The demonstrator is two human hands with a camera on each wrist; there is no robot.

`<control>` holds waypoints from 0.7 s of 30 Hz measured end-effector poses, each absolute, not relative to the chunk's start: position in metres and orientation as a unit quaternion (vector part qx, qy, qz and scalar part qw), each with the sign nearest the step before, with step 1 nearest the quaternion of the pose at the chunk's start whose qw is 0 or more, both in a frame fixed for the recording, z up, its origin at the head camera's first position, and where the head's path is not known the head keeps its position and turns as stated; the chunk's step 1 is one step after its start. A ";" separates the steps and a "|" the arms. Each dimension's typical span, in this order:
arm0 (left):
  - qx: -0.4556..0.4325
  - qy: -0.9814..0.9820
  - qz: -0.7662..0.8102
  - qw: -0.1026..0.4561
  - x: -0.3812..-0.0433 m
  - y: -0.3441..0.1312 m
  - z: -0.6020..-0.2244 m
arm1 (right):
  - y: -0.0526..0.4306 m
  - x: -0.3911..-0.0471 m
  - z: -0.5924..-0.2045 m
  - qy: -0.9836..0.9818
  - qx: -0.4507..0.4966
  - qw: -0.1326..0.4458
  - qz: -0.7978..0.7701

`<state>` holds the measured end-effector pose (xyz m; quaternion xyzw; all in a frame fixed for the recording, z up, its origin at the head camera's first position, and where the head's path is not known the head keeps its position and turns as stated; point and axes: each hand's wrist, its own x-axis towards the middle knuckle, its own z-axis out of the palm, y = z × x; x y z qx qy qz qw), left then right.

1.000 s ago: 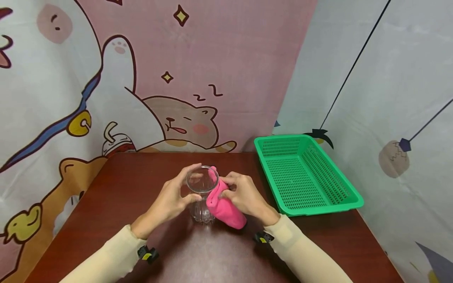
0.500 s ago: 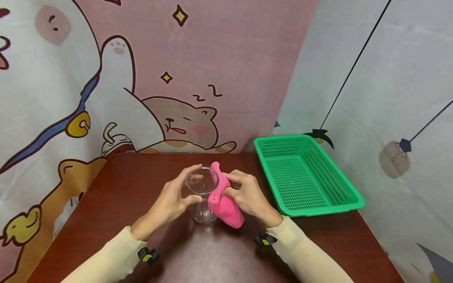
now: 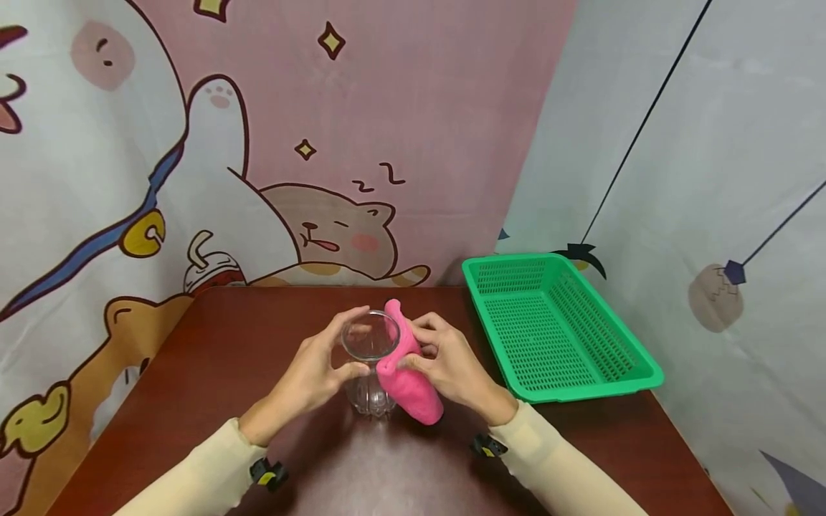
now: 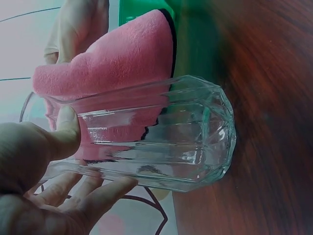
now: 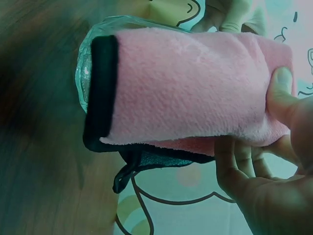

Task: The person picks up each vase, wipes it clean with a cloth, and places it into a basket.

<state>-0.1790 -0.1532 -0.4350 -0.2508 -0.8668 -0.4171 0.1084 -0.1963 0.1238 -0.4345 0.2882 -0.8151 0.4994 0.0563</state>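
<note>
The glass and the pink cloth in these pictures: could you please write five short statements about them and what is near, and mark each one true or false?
1. The left hand holds the clear glass. True.
2. The right hand holds nothing. False: its fingers grip the pink cloth.
3. The cloth has a dark edging. True.
4. The green basket stands on the person's left side of the glass. False: it stands on the right side.
5. The glass is upside down. False: its mouth faces up.
</note>
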 end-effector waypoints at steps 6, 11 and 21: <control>-0.252 -0.867 -0.416 0.111 -0.181 -0.152 -0.434 | 0.122 -0.198 -0.436 -0.835 0.297 0.094 0.453; -0.248 -0.869 -0.413 0.109 -0.179 -0.152 -0.434 | 0.120 -0.200 -0.437 -0.843 0.312 0.099 0.428; -0.248 -0.870 -0.411 0.112 -0.178 -0.153 -0.433 | 0.117 -0.204 -0.436 -0.868 0.336 0.094 0.353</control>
